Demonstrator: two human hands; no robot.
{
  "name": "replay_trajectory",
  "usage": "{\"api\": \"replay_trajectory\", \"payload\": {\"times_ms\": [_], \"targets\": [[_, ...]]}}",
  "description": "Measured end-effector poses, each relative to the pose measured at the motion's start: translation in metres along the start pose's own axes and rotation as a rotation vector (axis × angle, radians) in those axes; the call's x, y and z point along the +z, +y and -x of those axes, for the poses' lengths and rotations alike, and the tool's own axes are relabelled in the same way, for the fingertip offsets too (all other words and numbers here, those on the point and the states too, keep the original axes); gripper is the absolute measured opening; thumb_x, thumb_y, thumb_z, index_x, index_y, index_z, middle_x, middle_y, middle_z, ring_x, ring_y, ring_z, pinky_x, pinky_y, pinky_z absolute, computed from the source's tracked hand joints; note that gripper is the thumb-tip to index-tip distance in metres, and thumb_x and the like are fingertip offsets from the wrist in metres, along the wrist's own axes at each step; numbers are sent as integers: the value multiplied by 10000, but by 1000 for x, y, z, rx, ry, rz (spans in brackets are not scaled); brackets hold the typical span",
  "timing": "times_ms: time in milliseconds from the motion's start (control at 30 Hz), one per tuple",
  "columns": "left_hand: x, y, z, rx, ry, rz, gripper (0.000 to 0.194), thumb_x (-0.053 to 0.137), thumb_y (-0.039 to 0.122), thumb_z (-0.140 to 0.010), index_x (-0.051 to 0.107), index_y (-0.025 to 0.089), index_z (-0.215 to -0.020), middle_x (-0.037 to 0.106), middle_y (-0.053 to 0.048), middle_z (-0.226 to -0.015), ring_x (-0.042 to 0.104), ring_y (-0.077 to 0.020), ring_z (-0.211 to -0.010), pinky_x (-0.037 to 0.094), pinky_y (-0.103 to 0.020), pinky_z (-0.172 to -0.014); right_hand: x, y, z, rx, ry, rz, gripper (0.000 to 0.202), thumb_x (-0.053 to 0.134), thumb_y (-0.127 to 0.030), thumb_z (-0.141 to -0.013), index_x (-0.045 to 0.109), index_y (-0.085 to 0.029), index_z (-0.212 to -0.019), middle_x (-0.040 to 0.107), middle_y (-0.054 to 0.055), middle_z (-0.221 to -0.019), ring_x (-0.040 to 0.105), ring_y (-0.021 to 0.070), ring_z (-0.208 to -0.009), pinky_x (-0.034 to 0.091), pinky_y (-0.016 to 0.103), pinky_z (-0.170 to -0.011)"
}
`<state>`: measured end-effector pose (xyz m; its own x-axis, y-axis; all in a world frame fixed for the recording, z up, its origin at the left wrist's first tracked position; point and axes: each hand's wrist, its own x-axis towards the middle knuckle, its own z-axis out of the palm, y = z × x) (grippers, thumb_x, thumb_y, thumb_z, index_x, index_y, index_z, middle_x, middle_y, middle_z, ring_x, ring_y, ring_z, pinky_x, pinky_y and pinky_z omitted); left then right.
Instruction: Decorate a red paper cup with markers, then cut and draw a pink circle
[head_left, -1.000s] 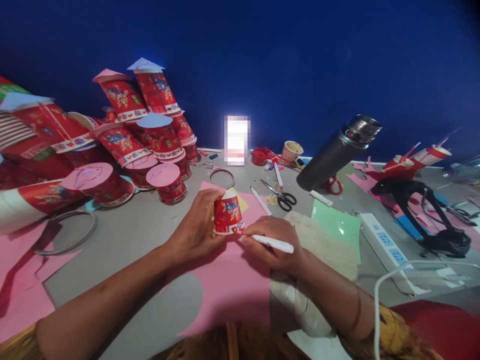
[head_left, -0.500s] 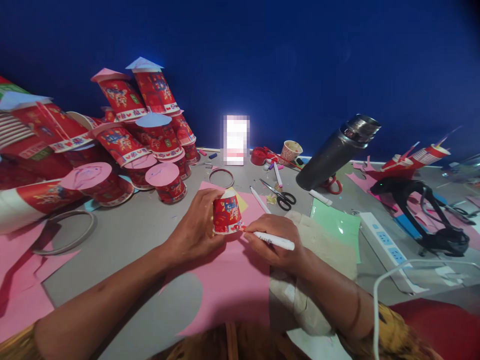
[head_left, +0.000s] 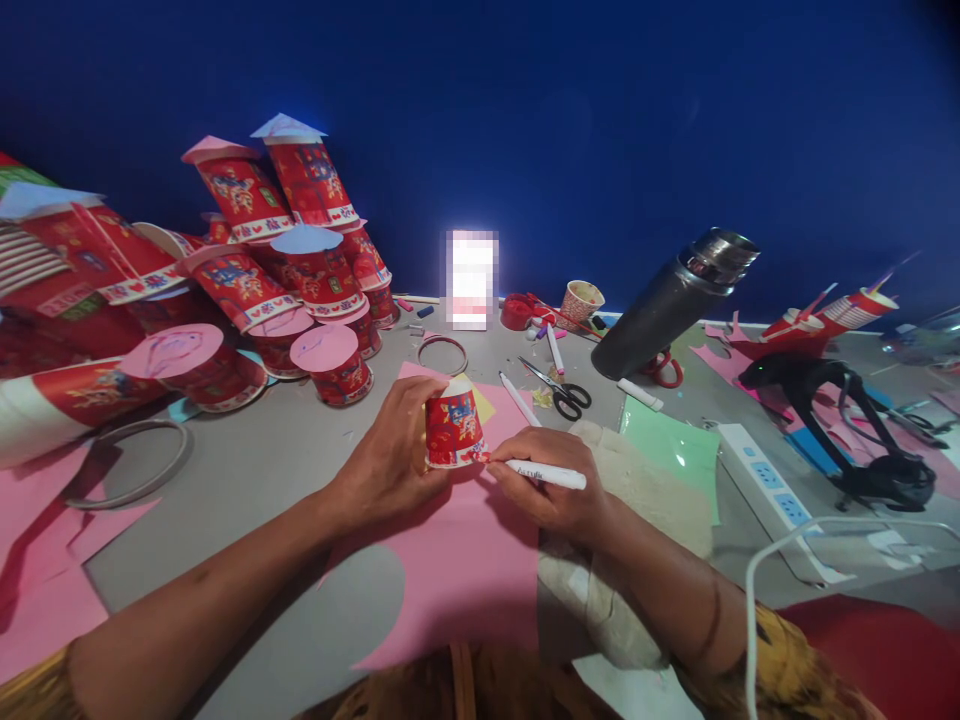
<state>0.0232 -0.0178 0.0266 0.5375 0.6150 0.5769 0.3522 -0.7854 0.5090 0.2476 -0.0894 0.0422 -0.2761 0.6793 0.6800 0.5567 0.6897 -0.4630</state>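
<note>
A red printed paper cup [head_left: 453,425] is gripped by my left hand [head_left: 394,450], its white decorated rim facing down. My right hand [head_left: 551,485] holds a white marker pen [head_left: 551,474], lettered "Acrylic", with the red tip at the right end of the cup's rim. Below both hands spreads a cut sheet of pink paper [head_left: 465,560], with a small yellow piece of paper [head_left: 484,406] behind the cup. Another white marker [head_left: 517,396] lies just beyond my right hand, beside black-handled scissors [head_left: 566,395].
Stacked red cups with paper tops [head_left: 322,275] rise at the left. A bright blurred screen [head_left: 471,280] stands against the blue wall. At the right are a dark thermos [head_left: 660,305], green paper [head_left: 671,445], a white power strip [head_left: 776,500] and a black strapped device [head_left: 847,430].
The marker has rolled slightly in my right hand, so its lettering shows more clearly. My left hand and the cup stay almost still.
</note>
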Motion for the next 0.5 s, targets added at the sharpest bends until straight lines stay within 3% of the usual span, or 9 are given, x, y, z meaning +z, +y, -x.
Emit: {"api": "replay_trajectory", "payload": {"times_ms": [300,500], "targets": [[3,-12,3,-195,-21,162,700,829,371,-843,453,271,-1425,552,-129,-1417,593,-339,-1331,517,-585,-1139,-11,2,-5,54,109,4,108,614,-210,-1044,721,-210,-1034,823,53,-893,781,170,-787,609,274,-716],[7,-25,6,-265,90,181,758,834,422,-837,435,283,-1467,478,-127,-1454,545,-347,-1402,552,-582,-1129,-6,18,-4,43,114,74,155,606,-175,-1035,694,-217,-1154,816,77,-990,781,201,-875,621,321,-797]]}}
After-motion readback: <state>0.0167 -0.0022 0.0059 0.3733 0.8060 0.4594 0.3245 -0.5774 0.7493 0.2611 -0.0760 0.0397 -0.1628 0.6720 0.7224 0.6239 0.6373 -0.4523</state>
